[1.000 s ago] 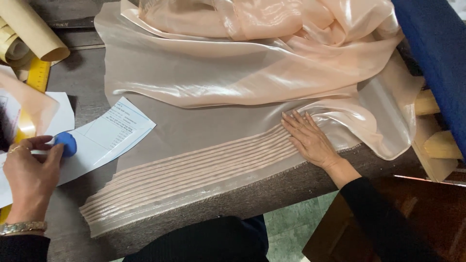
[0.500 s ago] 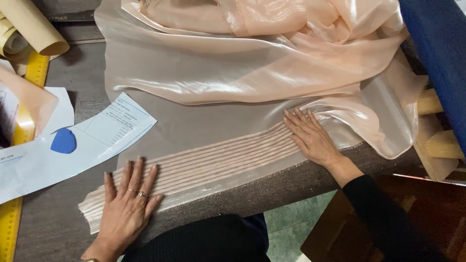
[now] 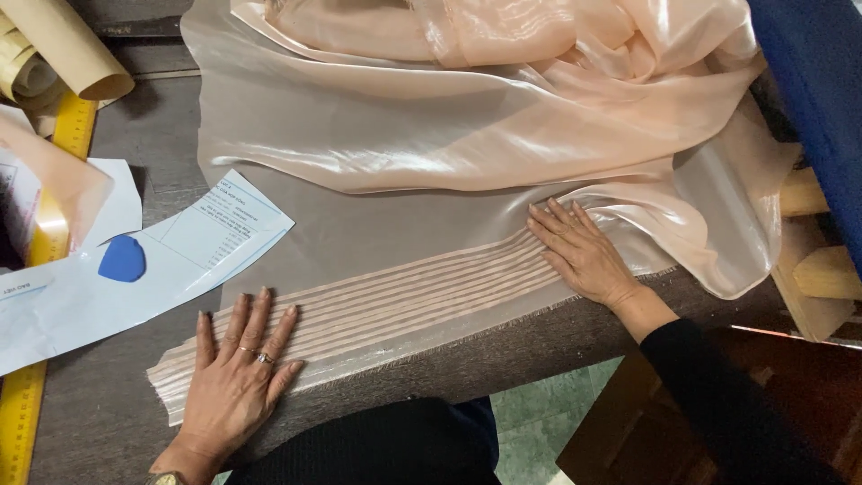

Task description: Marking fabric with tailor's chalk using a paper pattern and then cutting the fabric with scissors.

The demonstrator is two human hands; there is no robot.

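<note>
A grey felt-covered worktop [image 3: 117, 422] carries a sheer peach organza fabric [image 3: 404, 153], billowed in loose glossy folds at the far side and drawn flat toward the near edge, where its pleated band [image 3: 404, 296] of narrow tucks runs along the worktop's front.

The left hand [image 3: 235, 377] lies flat, fingers spread, on the band's left end; the right hand [image 3: 579, 251] presses flat, fingers together, on its right end. Neither grips anything.

The cloth looks very light, slippery and easily creased, its raw edge fraying; flat palms likely control it better than pinching.

To the left lie a printed paper sheet [image 3: 206, 233], a blue tailor's chalk [image 3: 122, 259], a yellow ruler [image 3: 22, 413] and paper rolls [image 3: 63, 54]. Little bare surface remains in front; the fabric's right end droops over the worktop's edge.
</note>
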